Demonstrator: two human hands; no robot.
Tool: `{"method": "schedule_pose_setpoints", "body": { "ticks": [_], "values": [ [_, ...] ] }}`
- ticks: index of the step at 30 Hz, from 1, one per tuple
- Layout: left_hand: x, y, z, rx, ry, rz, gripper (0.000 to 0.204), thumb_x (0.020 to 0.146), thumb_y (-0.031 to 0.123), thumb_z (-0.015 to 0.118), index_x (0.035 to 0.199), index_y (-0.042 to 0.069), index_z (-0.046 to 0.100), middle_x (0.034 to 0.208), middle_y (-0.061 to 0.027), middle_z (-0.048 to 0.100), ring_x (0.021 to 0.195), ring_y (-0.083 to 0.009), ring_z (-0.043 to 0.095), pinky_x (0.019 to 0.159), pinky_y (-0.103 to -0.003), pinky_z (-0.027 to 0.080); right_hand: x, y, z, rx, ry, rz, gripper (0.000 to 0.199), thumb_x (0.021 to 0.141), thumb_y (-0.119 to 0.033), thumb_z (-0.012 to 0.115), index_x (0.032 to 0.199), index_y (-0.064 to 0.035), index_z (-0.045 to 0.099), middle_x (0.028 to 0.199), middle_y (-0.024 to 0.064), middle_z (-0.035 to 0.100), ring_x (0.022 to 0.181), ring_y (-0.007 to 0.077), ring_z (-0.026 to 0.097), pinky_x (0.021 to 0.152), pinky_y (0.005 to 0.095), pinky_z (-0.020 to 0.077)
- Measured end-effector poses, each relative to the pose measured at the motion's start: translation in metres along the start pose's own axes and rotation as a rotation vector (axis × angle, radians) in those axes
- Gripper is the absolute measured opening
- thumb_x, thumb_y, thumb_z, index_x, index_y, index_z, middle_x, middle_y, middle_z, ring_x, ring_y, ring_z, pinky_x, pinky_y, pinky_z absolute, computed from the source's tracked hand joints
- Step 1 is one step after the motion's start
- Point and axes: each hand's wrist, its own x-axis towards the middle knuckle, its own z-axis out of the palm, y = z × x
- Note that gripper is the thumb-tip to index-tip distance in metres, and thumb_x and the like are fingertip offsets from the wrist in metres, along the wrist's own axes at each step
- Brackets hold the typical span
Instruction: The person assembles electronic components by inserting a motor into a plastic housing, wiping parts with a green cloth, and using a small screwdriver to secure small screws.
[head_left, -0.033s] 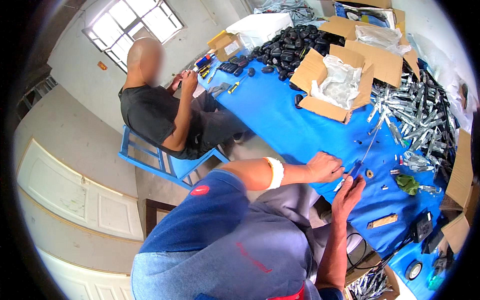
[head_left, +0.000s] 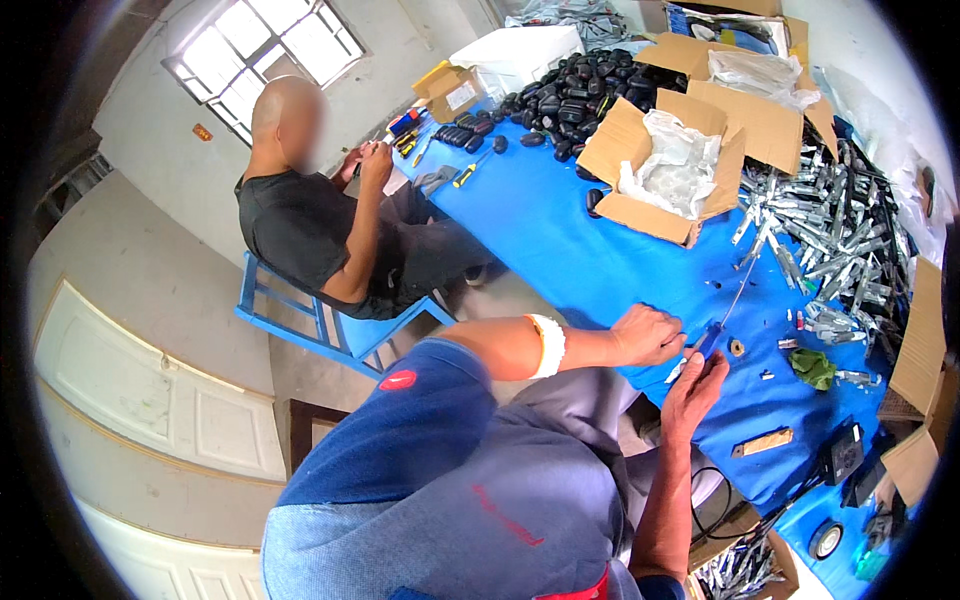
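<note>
**Blue-handled driver (head_left: 709,341) held aslant, on the near side of the open carton (head_left: 650,215)**

The driver's handle is closed on by the fingers of the right grip (head_left: 693,393). Its long axis is slanted away from the body, and the thin shaft is pointed past the carton's right corner, toward the heap of metal tools (head_left: 815,235) at the carton's right. The left grip (head_left: 648,336) is placed nearer the carton, just left of the handle, with its fingers curled inward; whether anything is held there cannot be told. A silver piece (head_left: 677,370) is seen between the two hands, farther from the carton than the handle; it is too small and partly covered, so its holder is left uncertain. Both hands are kept by the near edge of the worktop (head_left: 560,250).
</note>
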Motion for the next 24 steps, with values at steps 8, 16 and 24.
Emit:
{"method": "schedule_pose_setpoints", "body": {
  "ticks": [8,16,24],
  "values": [
    [-0.001,-0.005,-0.001,0.017,-0.016,0.041,0.025,0.081,0.021,0.061,0.062,0.007,0.052,0.059,-0.0121,0.057,0.055,-0.0327,0.059,0.049,-0.045,0.047,-0.002,-0.001,0.004,-0.07,0.022,0.024,0.031,0.1,-0.023,0.046,0.115,0.0044,0.044,0.086,0.0104,0.059,0.068,0.0141,0.05,0.062,0.0279,0.0428],
    [-0.004,-0.012,-0.003,-0.077,-0.1,0.091,0.022,0.082,0.023,0.059,0.068,0.007,0.058,0.066,-0.0146,0.062,0.062,-0.0328,0.063,0.056,-0.044,0.05,-0.004,-0.001,0.006,-0.084,0.021,0.112,0.035,0.1,-0.025,0.045,0.119,0.0044,0.043,0.092,0.0082,0.06,0.076,0.0123,0.049,0.07,0.0264,0.0429],
    [-0.011,-0.022,0.001,-0.31,-0.055,0.123,0.023,0.083,0.024,0.059,0.067,0.006,0.057,0.062,-0.0139,0.06,0.061,-0.033,0.062,0.055,-0.045,0.048,-0.009,0.01,0.007,-0.088,0.052,0.124,0.034,0.1,-0.022,0.045,0.122,0.0041,0.042,0.097,0.0086,0.054,0.08,0.0126,0.047,0.07,0.0256,0.0404]
  ]
}}
